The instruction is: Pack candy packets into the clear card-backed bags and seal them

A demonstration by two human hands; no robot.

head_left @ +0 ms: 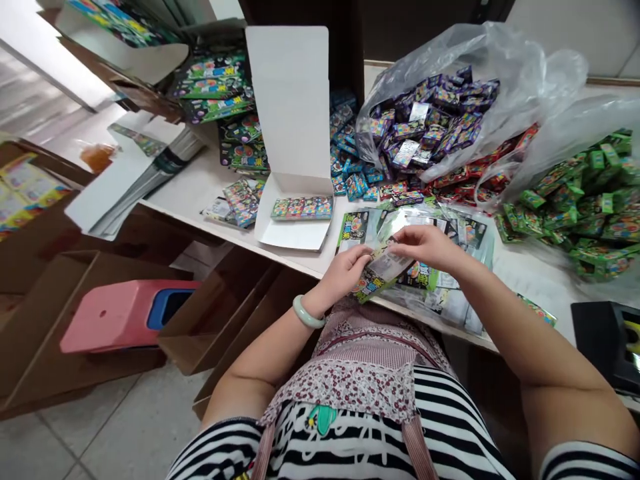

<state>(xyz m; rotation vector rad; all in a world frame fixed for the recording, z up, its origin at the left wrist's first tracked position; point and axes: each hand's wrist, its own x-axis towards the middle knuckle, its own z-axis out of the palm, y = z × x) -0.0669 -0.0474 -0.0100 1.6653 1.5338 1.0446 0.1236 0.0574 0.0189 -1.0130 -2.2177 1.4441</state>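
A flat printed pouch (pixel 383 268), green, black and silver, is held tilted over the table's front edge. My left hand (pixel 347 270), below a pale green bangle, pinches its left side. With thumb and fingertips together, my right hand (pixel 425 245) grips the pouch's upper edge; what lies under those fingertips is hidden. Beneath both hands spreads a pile of similar flat pouches (pixel 453 300) in clear plastic. To the left stands an open white box (pixel 295 233), lid upright, with a row of small colourful packs (pixel 303 208) inside.
Clear bags hold purple small boxes (pixel 440 123) and green small boxes (pixel 590 200). Blue boxes (pixel 356 185) and red boxes (pixel 465 183) lie between. Stacked white cartons (pixel 130 177) overhang the table's left edge. Below are cardboard boxes (pixel 200 320) and a pink stool (pixel 120 313). A black device (pixel 600 340) sits right.
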